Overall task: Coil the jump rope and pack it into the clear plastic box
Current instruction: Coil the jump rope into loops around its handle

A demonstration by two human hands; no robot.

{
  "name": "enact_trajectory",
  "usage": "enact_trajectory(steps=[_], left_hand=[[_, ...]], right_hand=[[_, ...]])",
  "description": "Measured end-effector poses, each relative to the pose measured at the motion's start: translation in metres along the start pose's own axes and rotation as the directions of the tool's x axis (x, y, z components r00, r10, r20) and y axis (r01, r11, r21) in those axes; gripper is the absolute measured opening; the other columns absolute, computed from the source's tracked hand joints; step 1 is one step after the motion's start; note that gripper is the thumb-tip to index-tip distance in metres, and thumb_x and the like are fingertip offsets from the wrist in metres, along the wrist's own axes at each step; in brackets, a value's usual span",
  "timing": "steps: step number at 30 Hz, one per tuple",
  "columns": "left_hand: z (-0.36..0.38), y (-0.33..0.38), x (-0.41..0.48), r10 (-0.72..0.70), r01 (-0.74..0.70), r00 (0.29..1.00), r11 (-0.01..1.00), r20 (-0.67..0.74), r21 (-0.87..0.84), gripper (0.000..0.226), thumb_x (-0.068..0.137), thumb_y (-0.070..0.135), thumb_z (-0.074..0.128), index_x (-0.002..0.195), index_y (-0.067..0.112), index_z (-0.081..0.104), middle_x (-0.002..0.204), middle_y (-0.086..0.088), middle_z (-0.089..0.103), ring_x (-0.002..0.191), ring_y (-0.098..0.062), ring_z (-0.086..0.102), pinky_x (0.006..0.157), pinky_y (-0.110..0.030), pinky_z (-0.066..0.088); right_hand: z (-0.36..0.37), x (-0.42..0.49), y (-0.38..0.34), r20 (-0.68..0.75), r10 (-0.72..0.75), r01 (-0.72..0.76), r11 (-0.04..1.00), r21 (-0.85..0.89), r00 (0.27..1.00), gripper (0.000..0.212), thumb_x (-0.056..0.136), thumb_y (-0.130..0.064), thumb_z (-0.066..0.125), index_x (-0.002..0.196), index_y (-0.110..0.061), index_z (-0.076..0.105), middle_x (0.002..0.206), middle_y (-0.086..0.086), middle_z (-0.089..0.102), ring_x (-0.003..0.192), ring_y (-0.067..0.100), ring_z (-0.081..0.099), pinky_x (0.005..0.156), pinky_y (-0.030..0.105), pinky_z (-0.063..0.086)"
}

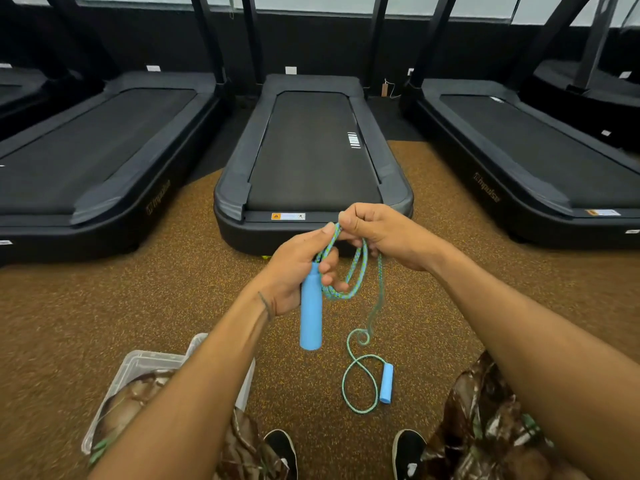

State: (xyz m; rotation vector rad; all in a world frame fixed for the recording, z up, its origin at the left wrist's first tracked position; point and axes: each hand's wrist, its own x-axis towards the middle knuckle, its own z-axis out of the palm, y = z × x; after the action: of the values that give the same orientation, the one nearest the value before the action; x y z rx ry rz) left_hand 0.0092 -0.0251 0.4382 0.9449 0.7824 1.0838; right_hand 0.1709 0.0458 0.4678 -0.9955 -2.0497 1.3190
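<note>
Blue handle [310, 308] gripped in your left hand [298, 268], rope [356, 261] pinched by your right hand [384, 233]: you're mid-coil, so gather the slack off the floor [138, 306] next.

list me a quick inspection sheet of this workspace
surface: speckled brown floor
job's things: jump rope partly looped, one blue handle held, other handle lying on the floor; clear plastic box at lower left, partly hidden by an arm and knee
clutter: nothing seen
hands: left hand grips the blue handle and loops; right hand pinches the jump rope
cables: thin white cord by the far wall
surroundings: treadmills in a row ahead
</note>
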Motion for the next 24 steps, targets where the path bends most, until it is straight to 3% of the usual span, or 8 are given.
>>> enact_trajectory(steps=[3,6,9,11,17,19,22,24], left_hand=[[0.001,0.002,-0.002,-0.042,0.045,0.997,0.998,0.071,-0.047,0.041,0.094,0.041,0.052,0.117,0.011,0.068,0.055,0.002,0.032,0.040,-0.008,0.033,0.056,-0.033,0.054],[-0.002,0.006,-0.001,-0.065,0.064,0.995,0.998,0.075,0.023,0.036,0.098,0.035,0.051,0.119,0.010,0.067,0.055,0.002,0.034,0.040,-0.008,0.034,0.054,-0.030,0.050],[-0.004,0.010,0.000,-0.089,0.085,0.995,0.991,0.033,0.103,0.029,0.102,0.032,0.047,0.101,0.007,0.063,0.053,0.001,0.038,0.039,-0.008,0.036,0.055,-0.029,0.051],[-0.004,0.009,-0.001,-0.088,0.082,0.995,0.989,0.046,0.125,0.028,0.102,0.032,0.047,0.098,0.008,0.061,0.053,0.001,0.039,0.039,-0.009,0.038,0.065,-0.034,0.055],[-0.007,0.003,-0.003,0.027,-0.021,0.989,0.999,0.145,-0.042,0.036,0.097,0.026,0.048,0.124,0.007,0.064,0.052,0.003,0.036,0.042,-0.008,0.039,0.088,-0.041,0.057],[-0.006,0.000,-0.004,0.046,-0.038,0.988,0.998,0.147,-0.057,0.037,0.098,0.025,0.047,0.126,0.007,0.063,0.053,0.004,0.035,0.040,-0.006,0.036,0.081,-0.037,0.058],[-0.004,-0.001,-0.004,0.058,-0.048,0.990,0.995,0.125,-0.082,0.036,0.102,0.022,0.042,0.128,0.007,0.062,0.054,0.005,0.032,0.039,-0.005,0.032,0.065,-0.028,0.055],[-0.003,0.000,-0.003,0.053,-0.043,0.991,0.996,0.121,-0.082,0.037,0.104,0.022,0.040,0.131,0.007,0.060,0.056,0.004,0.032,0.040,-0.005,0.032,0.063,-0.028,0.053]], right_hand=[[0.002,0.004,0.001,-0.044,-0.027,0.026,1.000,-0.012,0.999,0.029,0.102,-0.035,0.050,0.085,-0.012,0.054,0.062,-0.004,0.043,0.051,0.003,0.033,0.048,0.016,0.029],[0.001,0.004,0.004,-0.056,-0.048,0.047,0.999,-0.025,0.997,0.028,0.103,-0.030,0.049,0.085,-0.009,0.053,0.063,-0.003,0.041,0.052,0.000,0.034,0.052,0.014,0.031],[0.000,0.004,0.008,-0.085,-0.044,0.041,0.999,-0.033,0.995,0.028,0.102,-0.029,0.050,0.089,-0.005,0.055,0.065,-0.005,0.042,0.054,-0.001,0.035,0.053,0.013,0.031],[0.001,0.003,0.010,-0.097,-0.031,0.031,1.000,-0.001,0.995,0.029,0.101,-0.031,0.051,0.088,-0.006,0.055,0.064,-0.007,0.043,0.056,0.000,0.035,0.054,0.015,0.032],[0.005,0.001,0.002,-0.154,-0.042,0.058,0.993,0.103,0.987,0.032,0.091,-0.044,0.055,0.071,-0.020,0.054,0.070,0.004,0.044,0.068,0.013,0.035,0.060,0.022,0.031],[0.004,0.000,0.001,-0.137,-0.025,0.039,0.994,0.099,0.990,0.033,0.089,-0.046,0.057,0.071,-0.018,0.054,0.069,0.005,0.044,0.066,0.014,0.034,0.059,0.023,0.029],[0.004,0.001,-0.002,-0.144,0.003,0.011,0.995,0.097,0.990,0.035,0.100,-0.033,0.051,0.069,-0.017,0.049,0.048,-0.017,0.042,0.047,-0.002,0.033,0.047,0.010,0.028],[0.004,0.001,-0.003,-0.164,0.013,0.006,0.993,0.114,0.986,0.037,0.102,-0.031,0.048,0.067,-0.019,0.047,0.044,-0.018,0.042,0.043,-0.002,0.035,0.044,0.008,0.030]])
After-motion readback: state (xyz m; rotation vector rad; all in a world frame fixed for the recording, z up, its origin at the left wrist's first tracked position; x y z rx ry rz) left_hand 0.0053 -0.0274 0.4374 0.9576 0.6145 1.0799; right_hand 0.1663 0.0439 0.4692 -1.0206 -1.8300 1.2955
